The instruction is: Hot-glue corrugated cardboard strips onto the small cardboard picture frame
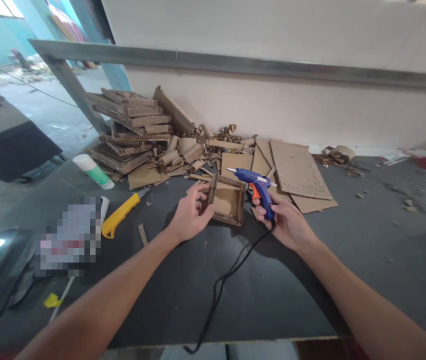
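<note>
A small square cardboard box with corrugated walls and no lid sits on the dark table. My left hand grips its left wall between thumb and fingers. In my right hand is a blue glue gun with an orange trigger. Its nozzle points left above the box's upper right edge. A black cord runs from the handle down past the table's front edge.
Stacked corrugated panels stand at the back left beside a heap of cardboard scraps. Flat cardboard sheets lie behind my right hand. A yellow-handled cutting tool, a white-green tube and a loose strip lie left.
</note>
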`<state>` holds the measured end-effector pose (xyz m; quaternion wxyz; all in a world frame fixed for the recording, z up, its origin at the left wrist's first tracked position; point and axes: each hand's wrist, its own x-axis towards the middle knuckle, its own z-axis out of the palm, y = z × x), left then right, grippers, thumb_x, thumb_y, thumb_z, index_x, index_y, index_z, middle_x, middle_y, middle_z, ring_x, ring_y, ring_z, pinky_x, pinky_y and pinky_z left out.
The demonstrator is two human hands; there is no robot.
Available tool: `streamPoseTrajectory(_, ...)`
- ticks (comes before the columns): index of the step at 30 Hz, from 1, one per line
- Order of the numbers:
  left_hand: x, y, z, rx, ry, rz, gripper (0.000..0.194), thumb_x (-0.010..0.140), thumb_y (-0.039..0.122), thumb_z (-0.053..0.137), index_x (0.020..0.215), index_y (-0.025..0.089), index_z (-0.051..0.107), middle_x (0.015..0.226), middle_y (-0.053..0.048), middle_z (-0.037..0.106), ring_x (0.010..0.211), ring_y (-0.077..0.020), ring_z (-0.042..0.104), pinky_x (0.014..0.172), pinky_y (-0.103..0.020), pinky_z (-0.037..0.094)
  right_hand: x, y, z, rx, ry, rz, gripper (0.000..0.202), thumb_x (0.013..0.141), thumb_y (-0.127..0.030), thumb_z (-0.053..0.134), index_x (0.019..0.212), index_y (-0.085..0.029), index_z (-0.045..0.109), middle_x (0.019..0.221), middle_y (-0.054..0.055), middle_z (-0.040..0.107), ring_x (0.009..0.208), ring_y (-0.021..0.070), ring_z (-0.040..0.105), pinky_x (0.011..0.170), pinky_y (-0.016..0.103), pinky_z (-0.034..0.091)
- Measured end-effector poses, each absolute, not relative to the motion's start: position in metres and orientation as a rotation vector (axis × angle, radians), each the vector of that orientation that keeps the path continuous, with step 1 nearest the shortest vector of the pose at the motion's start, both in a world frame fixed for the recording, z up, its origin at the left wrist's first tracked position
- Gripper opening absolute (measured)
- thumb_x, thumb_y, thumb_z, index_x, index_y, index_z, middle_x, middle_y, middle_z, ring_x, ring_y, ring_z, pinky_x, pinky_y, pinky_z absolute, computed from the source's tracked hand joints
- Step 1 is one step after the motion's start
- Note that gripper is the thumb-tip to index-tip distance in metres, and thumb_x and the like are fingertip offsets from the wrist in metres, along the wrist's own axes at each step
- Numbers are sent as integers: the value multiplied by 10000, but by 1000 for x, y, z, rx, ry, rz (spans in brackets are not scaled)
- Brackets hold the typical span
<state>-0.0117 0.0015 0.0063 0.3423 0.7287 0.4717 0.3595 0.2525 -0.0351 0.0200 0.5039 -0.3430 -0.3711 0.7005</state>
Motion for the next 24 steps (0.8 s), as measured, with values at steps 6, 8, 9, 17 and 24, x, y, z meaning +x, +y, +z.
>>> streamPoseTrajectory(6, -11, -10, 19, 2355, 1124, 762, 357, 921, 353, 530, 1220, 162, 563, 642, 43, 621, 476, -93, 511, 511, -227, 365, 252, -35, 21, -833, -871, 1648, 235, 802, -198, 628, 1022, -197, 710, 893, 31, 577, 739, 114, 527, 622, 187, 489)
streamPoseTrajectory(8, -11, -12, 21, 2451, 1085, 803, 246, 937, 358, 507, 975, 169, 659, 559, 38, 591, 479, -101, 519, 518, -231, 355, 252, -36, 21, -825, -872, 1655, 230, 805, -207, 636, 1025, -200, 704, 916, 29, 577, 739, 108, 527, 625, 183, 488)
streamPoseTrajectory(9, -10, -12, 22, 2485, 1059, 835, 259, 944, 350, 495, 875, 171, 668, 541, 32, 584, 478, -101, 518, 519, -232, 350, 252, -36, 22, -817, -882, 1661, 228, 804, -212, 641, 1024, -198, 700, 913, 28, 574, 738, 105, 527, 622, 180, 484)
streamPoseTrajectory(17, -10, -7, 20, 2620, 1122, 935, 437, 979, 337, 456, 599, 166, 587, 514, 17, 541, 470, -91, 448, 521, -249, 312, 251, -37, 24, -828, -923, 1680, 301, 725, -163, 657, 1022, -200, 691, 928, 33, 582, 720, 100, 531, 546, 182, 440)
streamPoseTrajectory(24, -65, 22, 93, 2347, 1702, 299, 373, 909, 508, 537, 748, 204, 680, 615, -17, 670, 566, -171, 591, 573, -278, 382, 256, -33, 14, -850, -882, 1681, 212, 804, -242, 644, 1012, -206, 659, 870, 28, 602, 666, 111, 518, 505, 215, 394)
